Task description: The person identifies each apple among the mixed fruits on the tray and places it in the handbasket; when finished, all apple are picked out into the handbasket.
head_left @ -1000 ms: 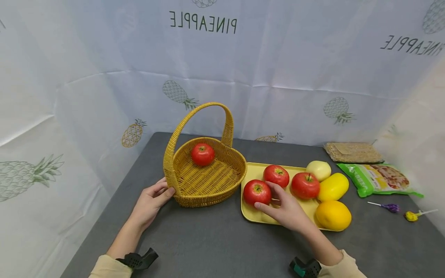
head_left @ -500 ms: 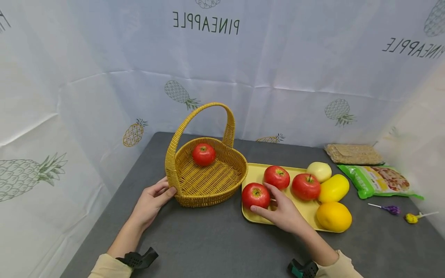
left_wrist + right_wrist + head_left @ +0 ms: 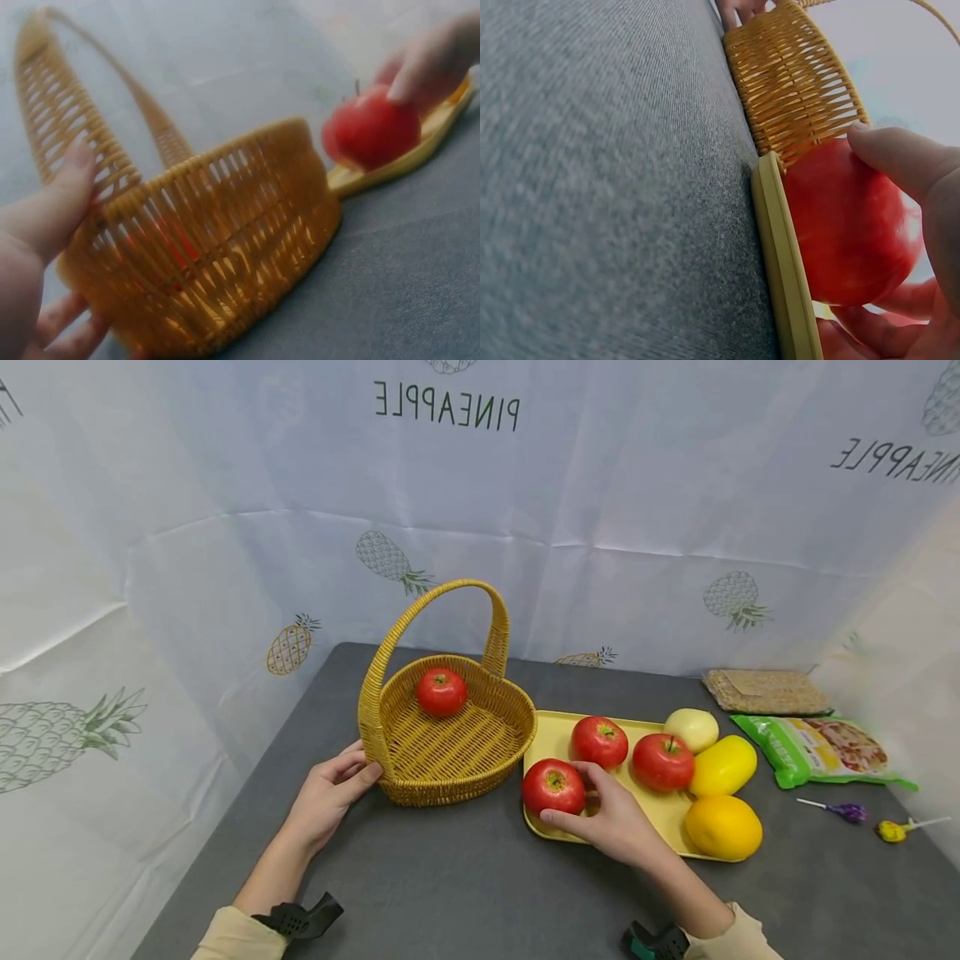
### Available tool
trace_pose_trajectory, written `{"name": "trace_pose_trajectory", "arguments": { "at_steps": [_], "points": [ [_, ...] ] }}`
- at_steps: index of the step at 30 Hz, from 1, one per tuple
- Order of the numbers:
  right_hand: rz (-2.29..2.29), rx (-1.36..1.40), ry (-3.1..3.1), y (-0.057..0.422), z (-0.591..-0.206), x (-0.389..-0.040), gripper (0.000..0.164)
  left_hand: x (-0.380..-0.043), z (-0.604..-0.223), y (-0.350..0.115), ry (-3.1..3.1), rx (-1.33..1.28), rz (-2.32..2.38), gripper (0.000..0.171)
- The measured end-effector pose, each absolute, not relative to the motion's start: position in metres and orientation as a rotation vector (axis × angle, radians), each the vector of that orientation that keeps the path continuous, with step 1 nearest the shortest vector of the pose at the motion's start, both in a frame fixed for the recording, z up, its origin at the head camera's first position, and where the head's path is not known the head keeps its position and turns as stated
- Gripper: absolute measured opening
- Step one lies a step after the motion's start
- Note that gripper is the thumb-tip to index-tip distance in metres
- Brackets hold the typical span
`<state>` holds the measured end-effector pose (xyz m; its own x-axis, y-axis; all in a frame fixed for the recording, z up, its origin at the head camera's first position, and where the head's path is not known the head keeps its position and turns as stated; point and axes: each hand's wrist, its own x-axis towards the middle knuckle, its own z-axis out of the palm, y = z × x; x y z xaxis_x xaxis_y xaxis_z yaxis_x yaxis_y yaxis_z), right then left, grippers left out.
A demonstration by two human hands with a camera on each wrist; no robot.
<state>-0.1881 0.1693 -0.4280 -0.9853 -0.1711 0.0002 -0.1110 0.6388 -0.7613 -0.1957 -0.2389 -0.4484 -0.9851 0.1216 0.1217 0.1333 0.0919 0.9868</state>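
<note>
A heart-shaped yellow wicker basket point(image 3: 450, 789) with a tall arched handle stands on the grey table. My left hand point(image 3: 330, 793) grips its left side at the handle's foot, with the thumb on the weave in the left wrist view. One red apple point(image 3: 442, 692) lies inside, towards the back. To the right, my right hand point(image 3: 611, 814) holds another red apple point(image 3: 847, 225) between thumb and fingers, over the left end of a yellow tray point(image 3: 551, 727). Two more red apples, one of them the back apple point(image 3: 599, 742), lie on that tray beside the hand.
At the tray's right end are a pale round fruit point(image 3: 692, 730), a yellow mango-like fruit point(image 3: 723, 766) and an orange-yellow fruit point(image 3: 723, 827). Farther right lie a green food packet point(image 3: 825, 750), a packet of grains point(image 3: 767, 692) and two lollipops, purple point(image 3: 847, 812) and yellow point(image 3: 892, 831). A pineapple-print curtain stands behind.
The apple in my right hand has shifted slightly towards the tray's near edge, the hand moving along with it. My left hand and the basket stay in place.
</note>
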Motion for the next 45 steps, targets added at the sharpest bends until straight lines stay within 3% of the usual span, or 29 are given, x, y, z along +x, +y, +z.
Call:
{"name": "trace_pose_trajectory", "arguments": {
  "at_steps": [21, 45],
  "points": [
    [-1.535, -0.072, 2.606, 0.174, -0.420, -0.177, 0.080, -0.195, -0.449, -0.238, -2.312, -0.251, -2.085, 0.030],
    [-1.660, -0.129, 2.564, 0.164, -0.391, -0.181, 0.075, -0.193, -0.447, -0.238, -2.313, -0.258, -2.085, 0.029]
  ]
}}
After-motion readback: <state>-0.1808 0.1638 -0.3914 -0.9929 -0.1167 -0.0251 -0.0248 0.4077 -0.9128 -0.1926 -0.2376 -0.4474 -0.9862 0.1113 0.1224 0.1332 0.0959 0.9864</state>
